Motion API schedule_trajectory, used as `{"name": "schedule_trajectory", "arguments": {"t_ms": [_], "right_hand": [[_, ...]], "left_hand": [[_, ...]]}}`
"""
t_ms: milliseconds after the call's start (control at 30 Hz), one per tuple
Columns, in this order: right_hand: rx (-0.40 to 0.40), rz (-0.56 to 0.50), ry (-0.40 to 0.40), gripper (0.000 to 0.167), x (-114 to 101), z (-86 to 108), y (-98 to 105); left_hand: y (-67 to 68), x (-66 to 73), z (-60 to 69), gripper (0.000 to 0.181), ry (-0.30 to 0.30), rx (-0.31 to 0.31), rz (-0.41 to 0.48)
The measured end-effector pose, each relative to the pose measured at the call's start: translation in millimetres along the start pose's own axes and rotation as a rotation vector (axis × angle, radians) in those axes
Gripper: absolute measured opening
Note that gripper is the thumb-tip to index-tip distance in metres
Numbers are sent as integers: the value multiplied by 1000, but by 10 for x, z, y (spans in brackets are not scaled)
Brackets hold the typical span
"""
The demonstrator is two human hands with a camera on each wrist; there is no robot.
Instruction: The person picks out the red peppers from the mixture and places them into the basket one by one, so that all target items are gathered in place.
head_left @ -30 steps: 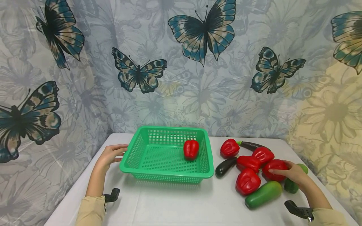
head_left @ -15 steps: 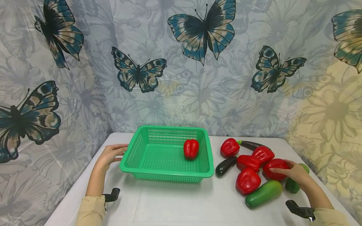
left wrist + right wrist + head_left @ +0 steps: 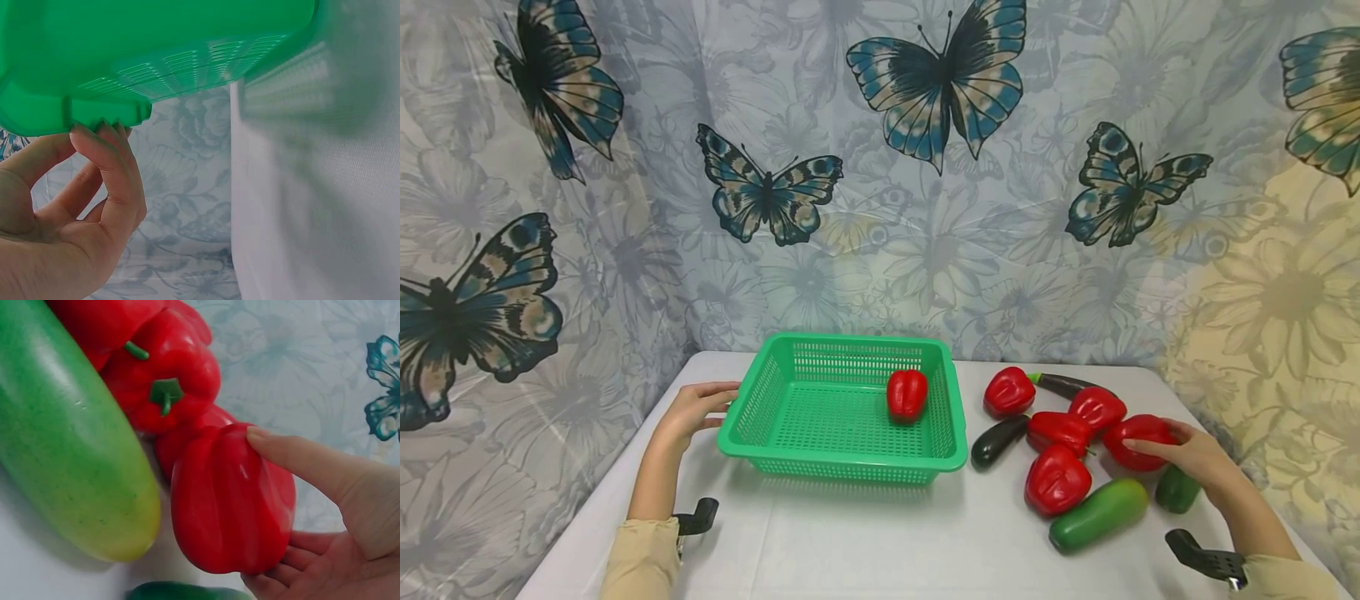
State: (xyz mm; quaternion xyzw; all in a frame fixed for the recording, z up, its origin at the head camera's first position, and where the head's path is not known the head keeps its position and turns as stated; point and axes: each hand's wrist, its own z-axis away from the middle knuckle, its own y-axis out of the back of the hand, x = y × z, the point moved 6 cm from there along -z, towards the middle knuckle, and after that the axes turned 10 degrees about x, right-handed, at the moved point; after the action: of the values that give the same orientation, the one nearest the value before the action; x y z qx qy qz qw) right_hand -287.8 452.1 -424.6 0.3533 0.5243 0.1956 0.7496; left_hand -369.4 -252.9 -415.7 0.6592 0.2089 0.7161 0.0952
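Observation:
My right hand (image 3: 1198, 454) holds a red bell pepper (image 3: 228, 500), its thumb on the upper side and its fingers around the lower side. This pepper sits at the right end of a group of red bell peppers (image 3: 1058, 481). On the left, my left hand (image 3: 688, 414) is at the side rim of a green plastic basket (image 3: 850, 461). In the left wrist view its bent fingertips grip the rim's lip from below. One red bell pepper (image 3: 907, 397) lies inside the basket, towards its right side.
Two dark eggplants (image 3: 992, 444) lie among the peppers. A long green vegetable with a yellowish end (image 3: 1099, 515) is nearer me. A darker green one (image 3: 1176, 489) lies partly under my right hand. Butterfly-patterned cloth (image 3: 925, 267) hangs behind the white table (image 3: 850, 542).
My right hand has shifted slightly right with the bell pepper, widening the gap to the neighbouring peppers. The left hand and basket have stayed put.

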Motion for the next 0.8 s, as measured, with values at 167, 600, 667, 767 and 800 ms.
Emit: {"name": "schedule_trajectory", "arguments": {"t_ms": [167,600,667,767,800], "right_hand": [[1,-14,-9,112,-22,22,34],[51,-24,26,113,-136,22,140],[50,-35,37,112,-168,31,150],[44,-46,53,111,-212,49,153],[42,-50,55,111,-224,55,153]], "left_hand": [[-7,-13,-13,52,1,-7,1],[-9,7,-14,53,-4,-3,-5],[-9,10,-12,53,-4,-4,-5],[-8,3,-12,53,-3,-4,-4],[-9,-1,-13,52,-3,-5,-4]]}}
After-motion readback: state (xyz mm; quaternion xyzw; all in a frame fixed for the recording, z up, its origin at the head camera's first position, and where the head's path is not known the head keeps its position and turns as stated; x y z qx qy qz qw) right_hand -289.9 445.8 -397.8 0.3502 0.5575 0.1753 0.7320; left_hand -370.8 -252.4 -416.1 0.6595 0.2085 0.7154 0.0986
